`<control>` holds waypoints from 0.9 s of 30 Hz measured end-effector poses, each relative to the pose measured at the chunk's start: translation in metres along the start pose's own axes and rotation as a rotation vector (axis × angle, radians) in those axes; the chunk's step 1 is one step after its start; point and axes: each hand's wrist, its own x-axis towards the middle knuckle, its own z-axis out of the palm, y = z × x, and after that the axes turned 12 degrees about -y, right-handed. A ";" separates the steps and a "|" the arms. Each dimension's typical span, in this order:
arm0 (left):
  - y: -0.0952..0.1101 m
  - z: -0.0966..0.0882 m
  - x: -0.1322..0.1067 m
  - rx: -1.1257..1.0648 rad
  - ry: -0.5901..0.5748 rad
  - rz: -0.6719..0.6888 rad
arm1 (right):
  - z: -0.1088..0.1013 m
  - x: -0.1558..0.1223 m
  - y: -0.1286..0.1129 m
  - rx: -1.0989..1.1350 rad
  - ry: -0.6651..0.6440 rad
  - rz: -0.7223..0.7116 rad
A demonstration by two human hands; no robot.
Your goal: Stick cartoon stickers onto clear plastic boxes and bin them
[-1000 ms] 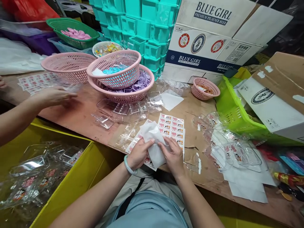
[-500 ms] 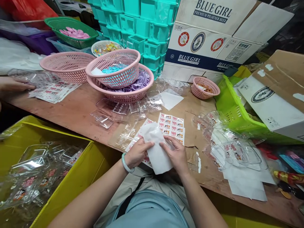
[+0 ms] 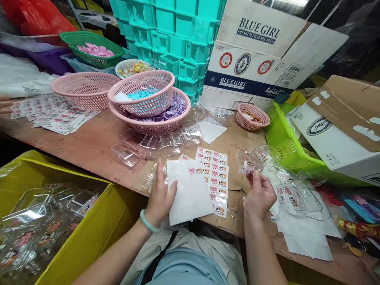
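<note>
My left hand (image 3: pixel 162 200), a pale green bangle at its wrist, has its fingers stretched out at the left edge of a blank white sheet (image 3: pixel 190 194), the thumb lying over that edge. The blank sheet rests on sticker sheets (image 3: pixel 218 178) with pink print and cartoon cats. Farther right, my right hand (image 3: pixel 259 194) is closed, pinching a small clear sticker with pink print (image 3: pixel 248 168) at the fingertips. Just beyond the fingers lie clear plastic cases (image 3: pixel 263 153), some bearing the same cat stickers. Part of the pinched sticker is hidden by the fingers.
Pink baskets (image 3: pixel 142 126) hold blue and purple pieces; a small pink basket (image 3: pixel 252 118) holds brown ones. Clear cases fill a yellow bin (image 3: pixel 109 190) at left. A lime crate (image 3: pixel 285 138) and cartons (image 3: pixel 231 85) border the table. Another person's hand (image 3: pixel 4 105) shows at far left.
Both hands held the white sheet before; now it lies flatter on the sticker sheets. My right hand has moved right with a sticker, and my left hand's fingers have straightened.
</note>
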 end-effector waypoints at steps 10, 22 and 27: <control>0.029 0.055 0.013 -0.816 -0.323 -0.260 | 0.033 -0.076 -0.009 -0.542 -0.697 -0.587; 0.002 0.037 0.034 -0.349 -0.198 -0.125 | 0.101 0.030 0.016 -0.603 -0.827 -0.590; -0.011 0.031 0.032 -0.086 -0.253 0.010 | 0.154 0.062 0.034 -0.926 -1.093 -0.844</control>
